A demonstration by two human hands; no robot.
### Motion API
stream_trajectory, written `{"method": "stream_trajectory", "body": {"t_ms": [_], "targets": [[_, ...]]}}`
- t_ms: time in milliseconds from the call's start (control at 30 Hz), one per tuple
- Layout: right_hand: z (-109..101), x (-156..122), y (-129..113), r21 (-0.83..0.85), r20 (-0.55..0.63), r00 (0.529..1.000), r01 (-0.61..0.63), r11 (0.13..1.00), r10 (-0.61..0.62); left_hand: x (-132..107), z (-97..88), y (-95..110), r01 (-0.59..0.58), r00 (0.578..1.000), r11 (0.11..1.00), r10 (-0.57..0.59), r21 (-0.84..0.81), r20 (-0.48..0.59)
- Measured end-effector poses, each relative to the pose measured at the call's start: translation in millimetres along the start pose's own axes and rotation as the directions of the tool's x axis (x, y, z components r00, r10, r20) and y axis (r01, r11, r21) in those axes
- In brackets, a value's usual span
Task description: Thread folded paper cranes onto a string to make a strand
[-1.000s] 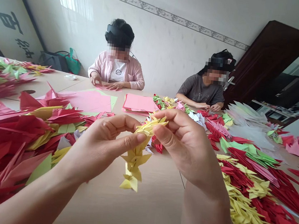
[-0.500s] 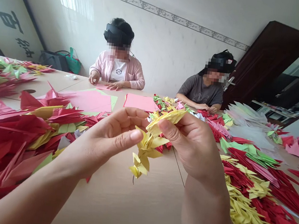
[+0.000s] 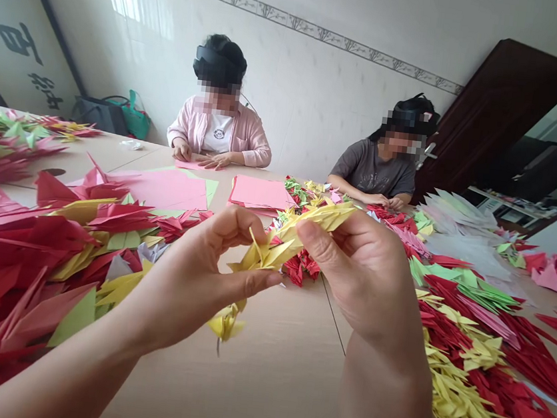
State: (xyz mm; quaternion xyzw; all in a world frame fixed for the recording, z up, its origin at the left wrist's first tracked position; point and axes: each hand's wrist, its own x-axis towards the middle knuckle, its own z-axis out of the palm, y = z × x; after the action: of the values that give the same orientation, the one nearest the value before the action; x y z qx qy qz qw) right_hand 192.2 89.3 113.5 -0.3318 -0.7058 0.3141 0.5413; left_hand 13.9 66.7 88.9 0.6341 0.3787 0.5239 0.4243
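A strand of yellow folded-paper cranes (image 3: pixel 266 253) stretches between my two hands above the table (image 3: pixel 239 379). My right hand (image 3: pixel 366 273) is closed on its upper right end, thumb laid across the paper. Lower down, my left hand (image 3: pixel 190 279) curls its fingers and thumb around the strand. Below the left hand dangles the strand's tail, a small yellow piece (image 3: pixel 226 324) with a dark thread end. Parts of the strand are hidden behind my fingers.
Red and pink paper cranes (image 3: pixel 18 240) heap up on the left. Yellow strands (image 3: pixel 463 398) and red cranes (image 3: pixel 526 371) lie on the right. Pink paper sheets (image 3: pixel 265 193) are stacked farther back. Two people (image 3: pixel 247 131) (image 3: pixel 383 171) sit across the table, hands on it.
My left hand has closed around the strand, which now runs more level between the hands. Its hanging tail has swung left and slightly down. My right hand keeps its hold.
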Motion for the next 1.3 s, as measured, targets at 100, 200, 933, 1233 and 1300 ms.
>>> {"method": "stream_trajectory", "body": {"t_ms": [100, 200, 933, 1233, 1300], "targets": [[1, -2, -1, 0.007, 0.001, 1.0, 0.016, 1.0, -0.016, -4, 2.8, -3, -0.092, 0.988, 0.977, 0.113, 0.192, -0.102], [2, -2, -2, 0.024, 0.02, 1.0, 0.008, 1.0, -0.008, -7, 5.3, -6, -0.177, 0.963, 0.934, 0.23, 0.312, -0.142], [-1, 0, -2, 0.124, 0.155, 0.987, -0.057, 0.991, 0.037, 1, 4.8, 1, -0.013, 0.999, 0.969, 0.025, -0.246, 0.044], [-8, -1, -5, -0.045, 0.17, 0.985, 0.023, 0.999, -0.015, -1, 2.1, 5, 0.006, 1.0, 0.976, -0.009, -0.22, -0.012], [-8, -1, -5, -0.036, 0.183, 0.983, 0.041, 0.999, -0.033, -2, 2.4, 5, 0.021, 1.0, 0.976, -0.025, -0.217, -0.012]]}}
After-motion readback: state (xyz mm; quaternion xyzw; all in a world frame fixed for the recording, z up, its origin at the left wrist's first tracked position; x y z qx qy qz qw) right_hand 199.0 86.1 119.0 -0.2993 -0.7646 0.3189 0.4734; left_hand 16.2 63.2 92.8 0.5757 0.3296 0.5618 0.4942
